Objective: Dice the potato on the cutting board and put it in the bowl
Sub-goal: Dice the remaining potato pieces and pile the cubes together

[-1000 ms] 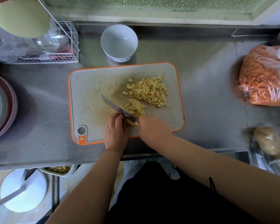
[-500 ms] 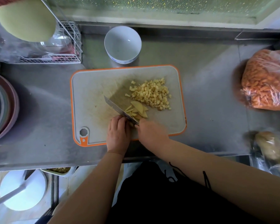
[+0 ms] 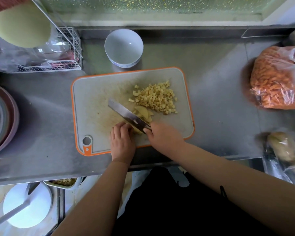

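A grey cutting board (image 3: 95, 92) with an orange rim lies on the steel counter. A heap of diced potato (image 3: 157, 97) sits on its right half. Just below the heap lie a few potato slices (image 3: 144, 111). My right hand (image 3: 162, 136) grips the handle of a knife (image 3: 126, 114), whose blade slants up-left over the slices. My left hand (image 3: 122, 140) presses its curled fingers on the uncut potato piece beside the blade; that piece is mostly hidden. An empty white bowl (image 3: 123, 46) stands just behind the board.
A wire rack (image 3: 66, 53) with glassware is at the back left. Stacked plates (image 3: 0, 114) sit at the left edge. A bag of orange shredded food (image 3: 277, 77) lies at the right, and a bag of potatoes (image 3: 286, 149) is at the front right.
The knife blade has tipped so its flat side shows and sits slightly further right over the slices. Both hands stay in nearly the same place on the board.
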Demonstrator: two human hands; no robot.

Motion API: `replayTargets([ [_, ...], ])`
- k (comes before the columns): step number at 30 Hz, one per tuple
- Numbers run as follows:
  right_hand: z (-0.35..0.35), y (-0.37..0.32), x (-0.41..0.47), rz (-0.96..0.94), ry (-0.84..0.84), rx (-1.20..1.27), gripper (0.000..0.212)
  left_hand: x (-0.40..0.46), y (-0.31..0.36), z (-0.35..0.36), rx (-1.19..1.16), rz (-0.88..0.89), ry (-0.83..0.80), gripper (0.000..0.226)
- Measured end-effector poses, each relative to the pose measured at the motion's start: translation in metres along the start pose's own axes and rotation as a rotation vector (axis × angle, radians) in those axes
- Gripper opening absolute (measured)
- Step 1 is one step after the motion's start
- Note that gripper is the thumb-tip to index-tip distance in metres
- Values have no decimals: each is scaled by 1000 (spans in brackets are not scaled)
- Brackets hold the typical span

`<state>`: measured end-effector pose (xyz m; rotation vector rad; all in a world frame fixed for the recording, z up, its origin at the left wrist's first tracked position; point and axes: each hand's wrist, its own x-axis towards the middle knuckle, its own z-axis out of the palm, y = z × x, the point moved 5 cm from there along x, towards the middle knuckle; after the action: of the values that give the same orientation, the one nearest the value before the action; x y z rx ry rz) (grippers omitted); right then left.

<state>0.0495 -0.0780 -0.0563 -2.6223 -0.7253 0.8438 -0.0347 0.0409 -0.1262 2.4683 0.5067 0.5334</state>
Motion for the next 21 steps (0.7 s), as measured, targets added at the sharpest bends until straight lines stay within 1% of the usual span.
replayTargets([
  [5, 0, -6, 3, -39, -30, -17, 30, 0, 2, 0, 84, -11, -12, 25],
  [8, 2, -4, 6, -30, -62, -18, 30, 0, 0, 0, 90, -26, -26, 30],
  [13, 4, -4, 9, -6, -107, 9, 29, 2, 0, 0, 55, -8, -29, 19],
  [21, 9, -11, 10, -1, -100, -20, 28, 3, 0, -1, 47, -50, -18, 14],
])
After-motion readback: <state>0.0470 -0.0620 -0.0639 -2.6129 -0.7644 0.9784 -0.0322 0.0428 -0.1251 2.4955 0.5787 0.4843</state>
